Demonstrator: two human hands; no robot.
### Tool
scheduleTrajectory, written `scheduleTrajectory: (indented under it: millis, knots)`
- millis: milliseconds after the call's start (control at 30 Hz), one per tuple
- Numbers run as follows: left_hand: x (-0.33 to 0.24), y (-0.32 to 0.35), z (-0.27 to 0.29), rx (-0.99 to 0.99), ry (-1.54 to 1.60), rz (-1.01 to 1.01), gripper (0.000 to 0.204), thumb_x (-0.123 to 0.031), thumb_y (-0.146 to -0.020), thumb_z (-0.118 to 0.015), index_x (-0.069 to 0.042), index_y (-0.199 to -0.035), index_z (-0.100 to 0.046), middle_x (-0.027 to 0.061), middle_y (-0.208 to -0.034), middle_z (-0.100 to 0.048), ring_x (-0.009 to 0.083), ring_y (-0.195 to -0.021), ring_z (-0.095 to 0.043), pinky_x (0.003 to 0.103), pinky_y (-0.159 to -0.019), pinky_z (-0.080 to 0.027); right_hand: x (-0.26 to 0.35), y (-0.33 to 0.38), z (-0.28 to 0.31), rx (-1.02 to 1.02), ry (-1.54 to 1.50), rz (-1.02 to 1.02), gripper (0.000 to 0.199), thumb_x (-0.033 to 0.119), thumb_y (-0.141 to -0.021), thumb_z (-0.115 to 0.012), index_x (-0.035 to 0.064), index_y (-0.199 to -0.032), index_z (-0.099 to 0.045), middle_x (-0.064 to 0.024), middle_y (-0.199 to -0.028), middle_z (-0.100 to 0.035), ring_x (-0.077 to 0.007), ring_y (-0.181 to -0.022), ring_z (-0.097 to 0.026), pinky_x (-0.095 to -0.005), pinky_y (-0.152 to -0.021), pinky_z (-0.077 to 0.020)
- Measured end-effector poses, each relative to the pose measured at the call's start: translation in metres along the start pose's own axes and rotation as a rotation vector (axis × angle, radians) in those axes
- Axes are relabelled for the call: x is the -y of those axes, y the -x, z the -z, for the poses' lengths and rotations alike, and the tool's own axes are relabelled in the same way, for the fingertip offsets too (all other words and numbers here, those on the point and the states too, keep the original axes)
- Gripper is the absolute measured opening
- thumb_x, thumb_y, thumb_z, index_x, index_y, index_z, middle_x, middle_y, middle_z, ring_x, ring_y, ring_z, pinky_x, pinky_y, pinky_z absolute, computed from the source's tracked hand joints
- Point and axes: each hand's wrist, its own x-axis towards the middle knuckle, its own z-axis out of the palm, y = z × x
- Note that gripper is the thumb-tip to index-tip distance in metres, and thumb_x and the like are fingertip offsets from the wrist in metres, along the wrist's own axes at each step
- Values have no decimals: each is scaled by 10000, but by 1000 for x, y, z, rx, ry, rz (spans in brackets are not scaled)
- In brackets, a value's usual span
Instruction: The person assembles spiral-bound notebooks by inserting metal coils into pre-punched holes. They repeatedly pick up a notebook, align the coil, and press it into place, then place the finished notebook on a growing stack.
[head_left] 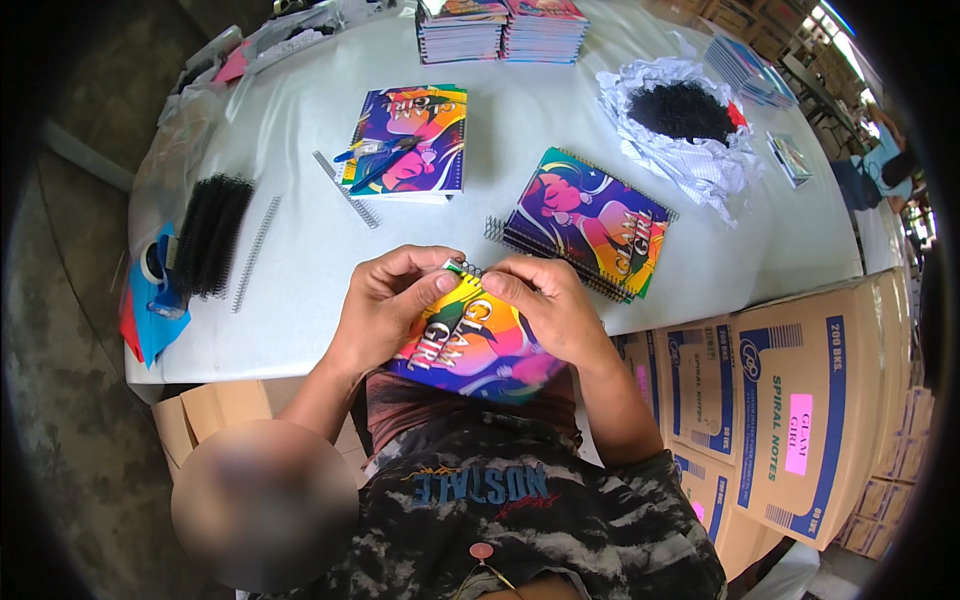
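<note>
White cloth-covered table (295, 325) leaves you bare room at ten o'clock; its near edge passes behind your purple-and-orange spiral notebook (482, 362), central. Your left hand (400, 300) and right hand (540, 300) pinch it beside the dark wire coil (470, 267), twelve o'clock. You're probably finishing the coil's end; next calls for small, steady fingertip turns.

Left hand (392, 300): pinches the colourful notebook (478, 352) at its bound edge
Right hand (553, 308): grips the same edge, apparently at the coil (470, 268), though fingers hide much
Notebook pile (590, 212): on the table (300, 340)
Black tangle (682, 110): in crumpled wrapping (718, 168)
</note>
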Motion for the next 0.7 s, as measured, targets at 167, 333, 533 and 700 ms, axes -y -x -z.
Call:
scheduleTrajectory:
  millis: [167,333,533,700]
  knots:
    - [1,-18,3,164,-24,36,165,-15,-837,-602,26,-996,-610,47,-899,-635,72,-806,-575,222,-733,-473,-14,11,-15,-265,-314,14,152,-31,-712,-712,-14,-809,-597,-33,-782,-607,-80,-745,-582,-214,-676,-476]
    - [-14,-30,3,271,-204,84,99,30,-758,-581,6,-854,-593,2,-774,-590,47,-707,-529,209,-644,-445,-15,14,-25,-407,-78,185,178,-33,-671,-724,-5,-766,-576,-54,-722,-568,-147,-681,-588,-260,-610,-461]
    - [-26,-44,-21,365,-524,-234,100,-10,-796,-582,-9,-893,-604,6,-748,-584,56,-671,-498,222,-615,-429,4,28,6,-581,141,384,218,-42,-634,-738,11,-803,-612,-81,-781,-605,-191,-727,-583,-302,-646,-453]
    - [-18,-79,-73,-60,-480,-466,205,-97,-872,-580,10,-1046,-560,60,-697,-563,86,-605,-495,222,-559,-419,-16,46,75,-1165,-129,611,381,172,-865,-572,-44,-1172,-507,-148,-1193,-523,-225,-1072,-522,-325,-931,-397]
